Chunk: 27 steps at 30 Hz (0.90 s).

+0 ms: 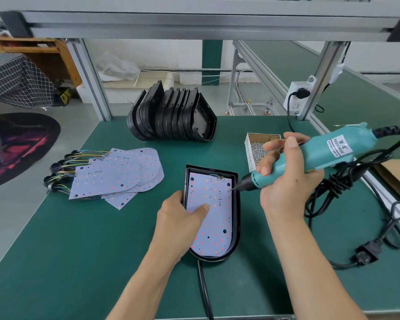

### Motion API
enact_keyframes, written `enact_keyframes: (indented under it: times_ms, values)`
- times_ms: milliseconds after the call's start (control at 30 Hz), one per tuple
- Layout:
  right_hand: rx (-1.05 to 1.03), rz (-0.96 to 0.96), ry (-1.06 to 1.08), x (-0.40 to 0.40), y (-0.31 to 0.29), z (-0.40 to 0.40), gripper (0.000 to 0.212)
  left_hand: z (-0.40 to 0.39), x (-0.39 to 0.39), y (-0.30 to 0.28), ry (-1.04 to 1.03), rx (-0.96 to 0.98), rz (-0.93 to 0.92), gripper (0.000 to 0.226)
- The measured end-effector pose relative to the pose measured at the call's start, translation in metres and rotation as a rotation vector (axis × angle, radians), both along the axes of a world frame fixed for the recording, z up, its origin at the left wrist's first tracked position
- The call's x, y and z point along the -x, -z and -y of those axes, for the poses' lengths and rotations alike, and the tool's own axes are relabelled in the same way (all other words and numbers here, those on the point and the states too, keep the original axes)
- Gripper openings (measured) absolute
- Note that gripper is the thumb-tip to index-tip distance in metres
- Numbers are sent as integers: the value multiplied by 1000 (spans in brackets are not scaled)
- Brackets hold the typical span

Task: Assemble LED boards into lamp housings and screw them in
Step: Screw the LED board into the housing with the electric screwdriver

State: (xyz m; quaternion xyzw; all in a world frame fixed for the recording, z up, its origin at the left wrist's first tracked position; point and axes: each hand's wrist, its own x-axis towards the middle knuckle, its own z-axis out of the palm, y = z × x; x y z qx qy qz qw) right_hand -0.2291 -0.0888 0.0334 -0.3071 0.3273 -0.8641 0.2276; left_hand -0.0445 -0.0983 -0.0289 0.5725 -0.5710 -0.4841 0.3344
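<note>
A black lamp housing lies in the middle of the green table with a white LED board seated inside it. My left hand grips the housing's left rim, its thumb pressing down on the board. My right hand holds a teal electric screwdriver, whose black tip touches a screw at the board's upper right edge. A cardboard box of small screws stands just behind my right hand.
A pile of loose LED boards with coloured wires lies at the left. Several empty black housings stand stacked at the back. The screwdriver's black cable coils at the right, near a wall socket. Another black cable runs toward the front edge.
</note>
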Motion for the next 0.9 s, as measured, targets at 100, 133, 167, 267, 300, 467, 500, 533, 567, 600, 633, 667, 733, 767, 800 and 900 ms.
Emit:
enact_keyframes:
  times_ms: [100,133,167,267,300,467,500,533,567,600,633,667,733,767,800,900]
  values:
    - [-5,-3,10,0,0,0,13,1,0,1,-9,2,10,19]
    - [-6,-2,10,0,0,0,13,1,0,2,-10,3,14,17]
    - [-8,-1,9,0,1,0,13,1,-1,2,-9,4,17,15]
    - [-15,-1,10,-1,1,-1,13,1,0,2,-12,9,21,16]
    - [-16,-1,9,-1,1,-1,13,1,0,2,-15,12,23,16]
    - [-21,-21,13,-3,1,-1,16,2,0,5,-24,28,37,12]
    - [-26,-31,16,-3,1,-1,16,2,0,5,-26,31,41,11]
    - [-31,-41,21,-3,1,-2,16,2,0,5,-28,32,44,11]
    - [-36,-52,27,-4,1,-2,16,2,0,5,-29,31,46,11]
    - [-41,-65,33,-4,1,-2,17,2,0,5,-31,30,46,11]
    - [-46,-80,39,-5,1,-2,17,2,1,5,-33,29,48,11]
    - [-50,-95,43,-6,2,-2,17,2,1,5,-34,30,51,11]
    - [-56,-125,45,-8,3,-2,17,2,1,4,-34,35,60,10]
    - [-56,-144,43,-9,4,-1,17,2,1,4,-35,36,63,10]
    - [-56,-164,42,-10,5,-1,17,2,1,4,-36,36,65,10]
    - [-58,-192,44,-12,7,0,16,2,1,5,-41,38,70,9]
